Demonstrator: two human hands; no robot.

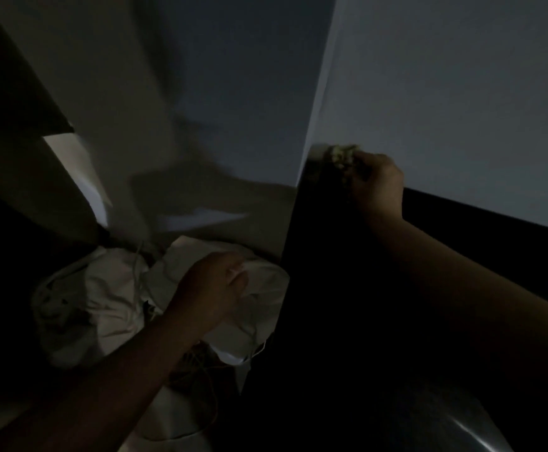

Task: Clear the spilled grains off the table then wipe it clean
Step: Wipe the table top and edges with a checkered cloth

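Observation:
The scene is very dim. My right hand (375, 182) grips a bunched pale-green cloth (342, 156) at the near corner of the grey table top (461, 109). Low on the left, my left hand (215, 285) holds the edge of a crumpled white sack (116, 298) that sits below the table's side. Its fingers curl on the fabric. No grains can be made out in this light.
The table's edge (318, 102) runs diagonally down the middle. Its dark side (347, 321) fills the lower right. A pale floor (109, 109) with a bright patch (80, 171) lies on the left. Thin cords (139, 265) trail over the sack.

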